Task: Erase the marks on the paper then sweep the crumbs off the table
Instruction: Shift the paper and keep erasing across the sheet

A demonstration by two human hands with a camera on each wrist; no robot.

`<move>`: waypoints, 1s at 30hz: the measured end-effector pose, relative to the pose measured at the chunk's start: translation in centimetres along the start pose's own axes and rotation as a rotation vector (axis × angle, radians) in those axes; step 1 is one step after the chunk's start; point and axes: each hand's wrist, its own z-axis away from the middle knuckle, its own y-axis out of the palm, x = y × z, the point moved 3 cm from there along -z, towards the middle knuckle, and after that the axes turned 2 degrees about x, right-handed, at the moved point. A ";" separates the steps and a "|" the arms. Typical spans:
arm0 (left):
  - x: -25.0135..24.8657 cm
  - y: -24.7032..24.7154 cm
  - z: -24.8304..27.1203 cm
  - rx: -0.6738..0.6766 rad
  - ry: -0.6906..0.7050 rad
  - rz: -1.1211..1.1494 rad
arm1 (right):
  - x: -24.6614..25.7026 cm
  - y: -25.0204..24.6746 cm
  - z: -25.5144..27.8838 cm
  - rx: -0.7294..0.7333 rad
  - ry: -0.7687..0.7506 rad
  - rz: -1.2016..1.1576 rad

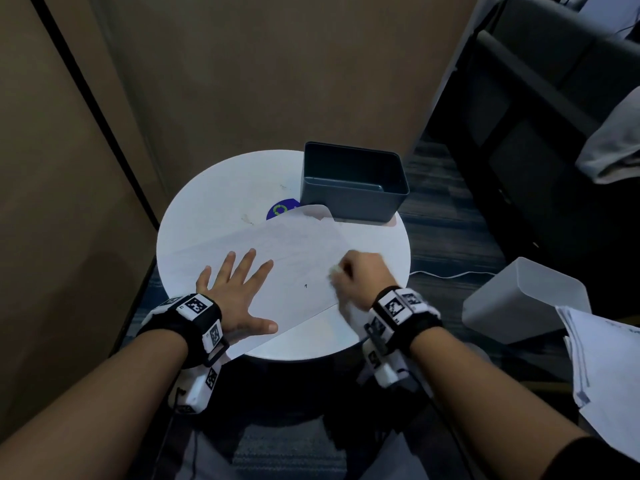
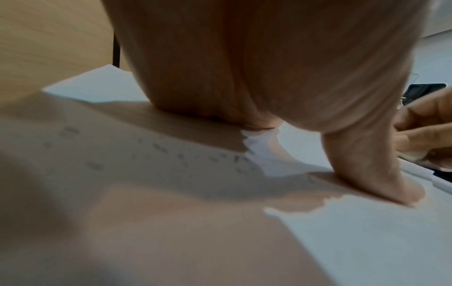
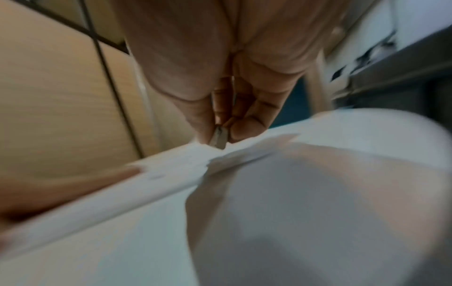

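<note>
White paper (image 1: 298, 258) under flat left hand (image 1: 235, 292); right hand (image 1: 360, 275) pinches eraser (image 3: 218, 139).

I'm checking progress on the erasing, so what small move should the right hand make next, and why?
Probably slide the small white eraser leftward and nearer, onto the small dark mark. That mark still shows on the white paper sheet, just beside the right hand, which pinches the eraser against the sheet. The left hand lies flat, fingers spread, pinning the paper to the round white table.
</note>
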 end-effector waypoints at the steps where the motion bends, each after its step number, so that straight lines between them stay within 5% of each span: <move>1: 0.0 0.0 0.0 -0.006 0.000 0.002 | 1.1 1.2 0.7 0.057 -0.059 -0.009; 4: -0.1 0.0 0.0 -0.013 0.004 0.002 | 0.9 2.1 1.7 0.043 -0.080 0.009; 10: -0.3 0.1 0.1 -0.005 0.007 0.010 | -6.3 -4.2 -0.6 -0.123 0.255 0.079; 14: -0.2 -0.2 0.1 -0.014 -0.001 0.001 | -3.1 -3.4 -0.2 -0.106 0.074 -0.042; 19: -0.2 -0.2 0.1 0.011 -0.021 -0.016 | 3.9 3.8 2.7 0.167 -0.252 -0.007; 22: -0.5 -0.3 -0.1 -0.005 -0.010 -0.013 | 1.6 3.3 2.3 0.092 -0.193 0.036; 27: -0.5 0.1 -0.1 -0.029 0.005 0.009 | -4.4 -2.1 0.0 -0.064 0.136 0.064; 30: -0.3 0.0 0.0 -0.031 0.005 0.003 | -1.4 -0.7 0.4 -0.056 0.011 0.054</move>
